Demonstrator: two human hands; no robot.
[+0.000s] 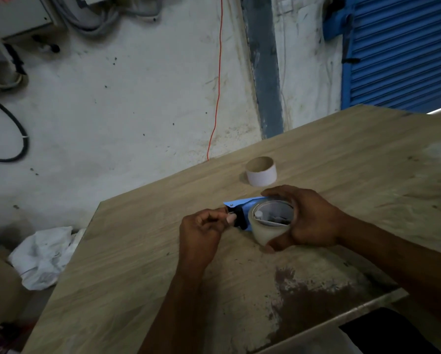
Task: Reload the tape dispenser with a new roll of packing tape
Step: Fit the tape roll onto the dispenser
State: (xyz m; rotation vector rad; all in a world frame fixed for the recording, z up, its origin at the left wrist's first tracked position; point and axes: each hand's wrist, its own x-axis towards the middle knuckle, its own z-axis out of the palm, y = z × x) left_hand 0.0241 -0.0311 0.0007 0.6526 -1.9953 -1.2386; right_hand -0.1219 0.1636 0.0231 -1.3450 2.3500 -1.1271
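Note:
A blue tape dispenser (242, 202) lies on the wooden table (342, 154), mostly hidden under my hands. A roll of clear packing tape (265, 232) sits on the dispenser's hub. My right hand (308, 221) grips the roll from the right, thumb in front and fingers over its far side. My left hand (204, 231) pinches something small at the dispenser's black front end (239, 221), probably the tape's loose end; the tape itself is too clear to make out. An empty cardboard core (261, 171) stands on the table just beyond the dispenser.
The table's left corner is near my left hand, and its near edge runs at the lower right. Crumpled white plastic (40, 256) lies on the floor at the left. A white wall with a red wire (218, 80) and a blue shutter (403, 47) stand behind.

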